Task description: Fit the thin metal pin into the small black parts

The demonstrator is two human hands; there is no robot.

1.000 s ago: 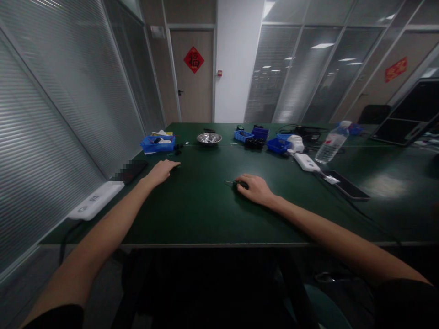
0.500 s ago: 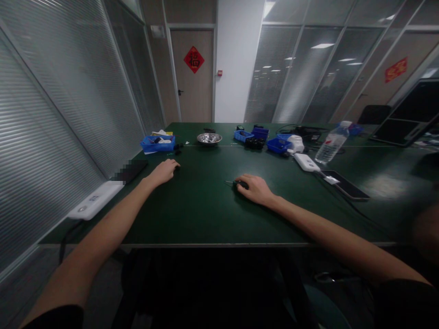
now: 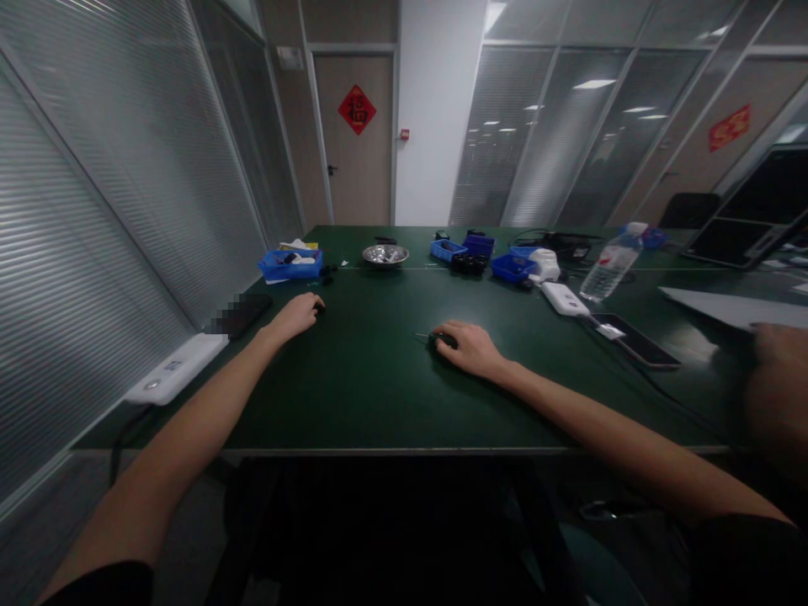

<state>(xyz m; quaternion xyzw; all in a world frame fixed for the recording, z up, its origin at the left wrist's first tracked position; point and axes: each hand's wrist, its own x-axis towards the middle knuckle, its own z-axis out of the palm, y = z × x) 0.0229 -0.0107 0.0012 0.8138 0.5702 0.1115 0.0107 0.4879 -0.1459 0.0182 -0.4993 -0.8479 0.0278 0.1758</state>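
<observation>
My left hand [image 3: 295, 318] rests low over the green table, its fingers closed round a small black piece [image 3: 320, 308] whose kind I cannot make out. Further right, my right hand [image 3: 470, 347] is wrapped around a dark-handled tool [image 3: 447, 340]; a thin metal shaft sticks out of it to the left. A shiny metal bowl [image 3: 385, 257] with small items in it stands beyond both hands. The blue tray [image 3: 291, 268] past my left hand holds mixed small things, with little black pieces [image 3: 328, 275] beside it.
At the left edge lie a white power strip [image 3: 180, 370] and a dark flat object [image 3: 252, 313]. Blue bins [image 3: 512, 268], a water bottle [image 3: 613, 263], a white power bank [image 3: 564, 300] and a phone [image 3: 635, 341] stand rightward. Another person's hand [image 3: 779, 387] is beside a pale flat sheet [image 3: 736, 307].
My left hand has shifted slightly left with the black piece. At the right, the pale flat sheet and more of the other person's hand have come into view. My right hand stays put.
</observation>
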